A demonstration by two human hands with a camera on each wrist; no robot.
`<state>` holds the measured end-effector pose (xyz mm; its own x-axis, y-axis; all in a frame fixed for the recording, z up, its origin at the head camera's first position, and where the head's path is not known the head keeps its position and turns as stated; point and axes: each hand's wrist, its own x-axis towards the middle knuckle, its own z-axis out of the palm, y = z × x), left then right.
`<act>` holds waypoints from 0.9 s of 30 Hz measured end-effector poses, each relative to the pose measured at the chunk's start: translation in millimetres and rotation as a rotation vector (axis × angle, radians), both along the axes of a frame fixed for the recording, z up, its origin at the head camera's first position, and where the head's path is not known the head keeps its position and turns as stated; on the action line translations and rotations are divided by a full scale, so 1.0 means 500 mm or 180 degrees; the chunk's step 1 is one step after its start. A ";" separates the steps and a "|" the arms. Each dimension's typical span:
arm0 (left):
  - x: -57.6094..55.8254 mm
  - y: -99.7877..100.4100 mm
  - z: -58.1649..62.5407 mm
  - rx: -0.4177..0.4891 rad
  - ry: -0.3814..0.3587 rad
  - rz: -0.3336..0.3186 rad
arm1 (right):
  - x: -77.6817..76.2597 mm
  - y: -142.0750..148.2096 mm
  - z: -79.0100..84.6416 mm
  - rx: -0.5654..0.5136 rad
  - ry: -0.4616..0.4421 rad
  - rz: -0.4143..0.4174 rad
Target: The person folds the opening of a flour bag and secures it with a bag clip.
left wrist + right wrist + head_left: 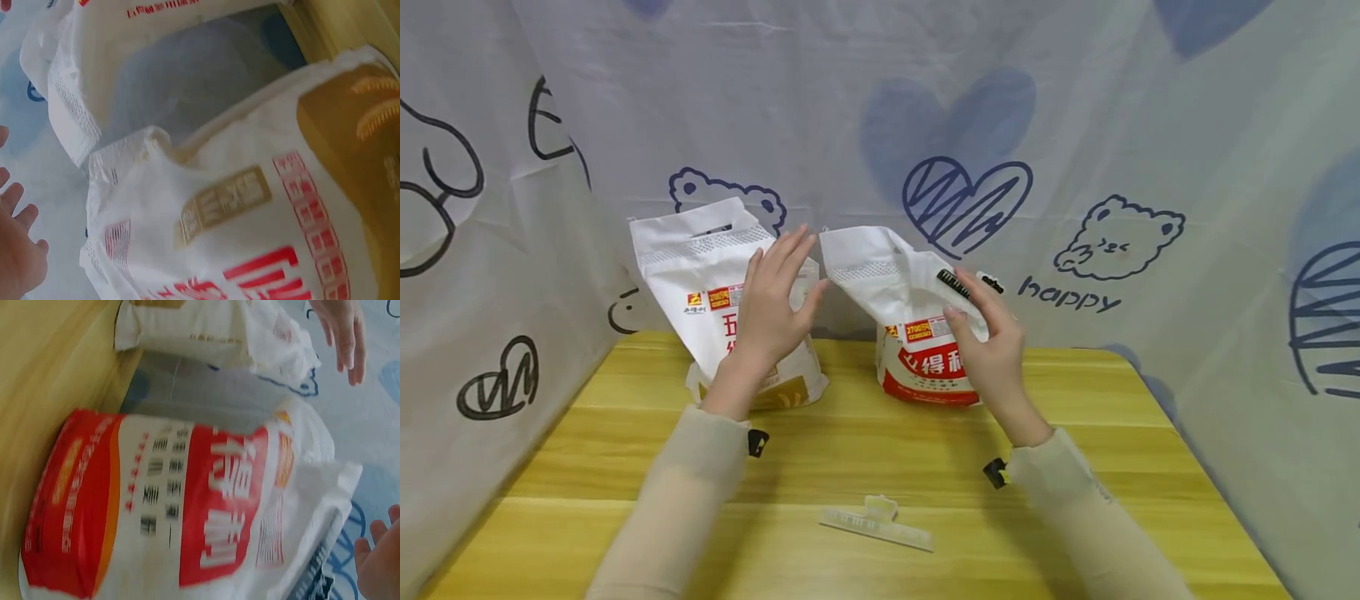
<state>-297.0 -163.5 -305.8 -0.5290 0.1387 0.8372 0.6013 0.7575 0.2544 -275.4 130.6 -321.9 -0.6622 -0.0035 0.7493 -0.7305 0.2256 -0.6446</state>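
Observation:
A white flour bag with red print and a gold-brown base (790, 392) stands at the left on the table. My left hand (771, 304) is raised in front of its right side, fingers straight and holding nothing. To the right stands a second white flour bag with a red base (928, 385), its top folded to the right. A black bag clip (315, 565) lies across that fold. My right hand (996, 342) is beside the clip, partly covering it in the head view. In the right wrist view its relaxed fingers (378, 531) are apart from the clip.
A clear plastic bag clip (876, 525) lies near the front of the yellow wood-grain table (865, 450). Behind both bags hangs a pale curtain (820, 125) with hearts and bears. Another stretch of it runs along each side.

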 end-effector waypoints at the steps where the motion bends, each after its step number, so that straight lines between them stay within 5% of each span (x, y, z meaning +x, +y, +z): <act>1: -0.001 -0.007 0.000 -0.0003 0.0004 0.0009 | 0.001 -0.008 -0.002 0.0010 0.0011 0.0030; 14: -0.017 -0.098 0.021 -0.0379 -0.0031 0.0235 | 0.031 -0.129 0.035 0.0077 0.0160 0.0543; 21: -0.039 -0.136 0.041 -0.0723 -0.0108 0.0303 | -0.034 -0.176 -0.007 0.0149 -0.0033 0.0835; 27: -0.060 -0.159 0.062 -0.1001 -0.0286 0.0382 | -0.065 -0.211 -0.010 0.0326 -0.0192 0.0956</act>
<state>-327.0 -242.7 -274.7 -0.6268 0.3148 0.7127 0.4890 0.8711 0.0452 -307.7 25.2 -326.9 -0.6635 -0.2789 0.6943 -0.7353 0.0717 -0.6739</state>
